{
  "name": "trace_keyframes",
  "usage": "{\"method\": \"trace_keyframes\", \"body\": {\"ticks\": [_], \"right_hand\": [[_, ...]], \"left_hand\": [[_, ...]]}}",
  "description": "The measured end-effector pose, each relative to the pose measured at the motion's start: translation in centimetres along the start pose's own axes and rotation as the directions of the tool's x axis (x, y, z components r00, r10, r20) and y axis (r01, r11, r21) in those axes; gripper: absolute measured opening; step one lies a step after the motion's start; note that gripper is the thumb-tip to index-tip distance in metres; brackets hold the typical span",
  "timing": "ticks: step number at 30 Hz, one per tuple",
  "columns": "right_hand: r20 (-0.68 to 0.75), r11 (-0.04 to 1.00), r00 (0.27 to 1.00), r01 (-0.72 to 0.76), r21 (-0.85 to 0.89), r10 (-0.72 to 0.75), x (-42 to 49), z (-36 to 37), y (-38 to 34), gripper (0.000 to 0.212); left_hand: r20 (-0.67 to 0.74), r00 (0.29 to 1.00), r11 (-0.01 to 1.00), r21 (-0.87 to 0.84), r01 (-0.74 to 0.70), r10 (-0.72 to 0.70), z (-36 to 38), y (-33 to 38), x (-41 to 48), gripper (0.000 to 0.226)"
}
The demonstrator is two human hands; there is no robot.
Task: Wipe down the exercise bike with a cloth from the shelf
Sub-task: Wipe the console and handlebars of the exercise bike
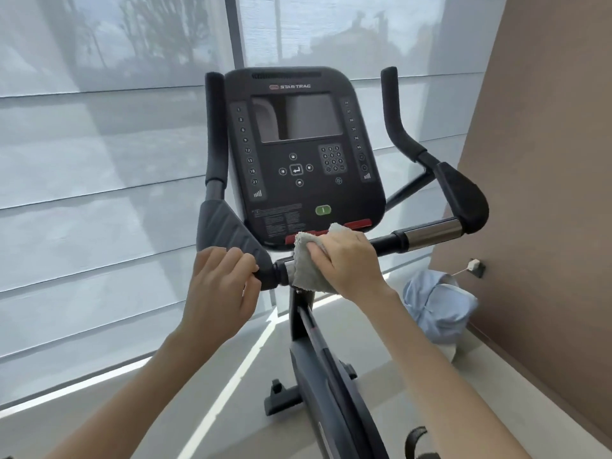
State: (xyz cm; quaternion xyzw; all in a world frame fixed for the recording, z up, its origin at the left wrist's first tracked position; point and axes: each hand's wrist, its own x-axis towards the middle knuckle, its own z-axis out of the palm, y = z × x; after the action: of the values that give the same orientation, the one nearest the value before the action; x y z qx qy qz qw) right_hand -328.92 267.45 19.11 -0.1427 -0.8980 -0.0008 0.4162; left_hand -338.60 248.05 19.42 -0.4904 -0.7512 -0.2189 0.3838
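Note:
A black exercise bike stands in front of me, its console with a dark screen and keypad at the centre. A pale grey cloth is wrapped over the middle of the handlebar just under the console. My right hand grips the cloth around the bar. My left hand curls around the left handlebar grip, just left of the cloth. The right handlebar with its chrome section is bare.
A light blue bundle of fabric lies on the floor by the brown wall at the right. A wall socket with a cable sits low on that wall. Shaded windows fill the background.

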Motion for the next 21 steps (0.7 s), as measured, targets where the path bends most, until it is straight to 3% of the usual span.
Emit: {"method": "trace_keyframes", "body": {"ticks": [4,7,9,12,14,21], "right_hand": [[0.255,0.985,0.963,-0.049,-0.167,0.091,1.4,-0.2,-1.9,0.052],[0.316,0.989,0.945,-0.045,-0.142,0.088,1.8,-0.1,-3.4,0.07],[0.253,0.996,0.967,-0.02,-0.092,0.042,1.3,0.0,-4.2,0.068],[0.047,0.996,0.995,0.093,0.004,-0.093,-0.7,0.2,-3.4,0.043],[-0.005,0.988,0.99,0.144,0.049,-0.144,-1.9,0.2,-1.4,0.034],[0.003,0.998,0.998,-0.069,-0.015,0.069,-2.5,-1.6,5.5,0.023]], "left_hand": [[0.019,0.999,0.999,-0.017,0.046,-0.046,0.1,-0.1,0.7,0.022],[0.039,0.999,0.997,-0.07,0.029,-0.026,0.0,-0.5,1.0,0.023],[0.048,0.999,0.994,-0.108,0.008,-0.002,-0.1,-1.0,1.1,0.022],[0.05,0.997,0.982,-0.182,-0.041,0.051,-0.1,-1.2,1.2,0.025],[0.046,0.993,0.968,-0.232,-0.097,0.111,0.1,-0.8,1.2,0.028],[0.11,0.956,0.938,-0.249,-0.24,0.274,1.0,1.6,1.3,0.026]]}}
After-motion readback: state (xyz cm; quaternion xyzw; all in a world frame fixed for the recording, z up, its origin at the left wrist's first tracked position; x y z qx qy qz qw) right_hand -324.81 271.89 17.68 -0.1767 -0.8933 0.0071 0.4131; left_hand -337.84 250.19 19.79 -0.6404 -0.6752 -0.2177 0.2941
